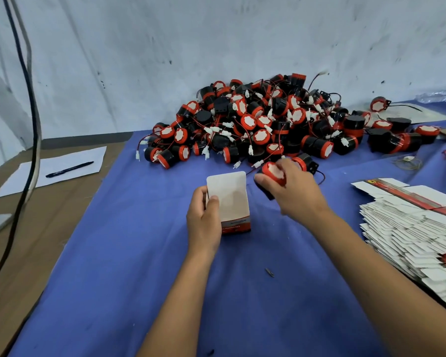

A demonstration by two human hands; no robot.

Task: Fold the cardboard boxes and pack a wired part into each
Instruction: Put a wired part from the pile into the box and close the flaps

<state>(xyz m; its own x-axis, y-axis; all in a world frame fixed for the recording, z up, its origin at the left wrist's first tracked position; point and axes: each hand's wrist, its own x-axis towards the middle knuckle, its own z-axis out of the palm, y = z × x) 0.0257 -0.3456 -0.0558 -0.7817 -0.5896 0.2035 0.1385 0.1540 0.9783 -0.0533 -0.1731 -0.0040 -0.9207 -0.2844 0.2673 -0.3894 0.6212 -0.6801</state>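
The right hand (291,188) has its fingers curled round a wired part (273,176), a black drum with a red rim and a whitish face, gripped from above so that the red face turns up and toward the pile while the black body points down and toward the person. Just to its left, the left hand (204,217) grips an erected cardboard box (229,202), thumb on the near white panel and fingers wrapped round the far side, holding it upright on the blue cloth (113,253) with its top flap standing open and leaning away. The part sits beside the box's open top and slightly beyond it, near but not touching, so the coming move is likely a short carry leftward and then down into the mouth; the drum's long axis is tilted against the box's upright axis and would want turning to line up with it (whether its lead trails free behind the hand is hard to tell, since wires of other parts lie there too). The right hand is plainly the nearer one to the opening. Beyond both hands lies the heap of parts (263,122), and to the right a stack of flat unfolded boxes (410,228).
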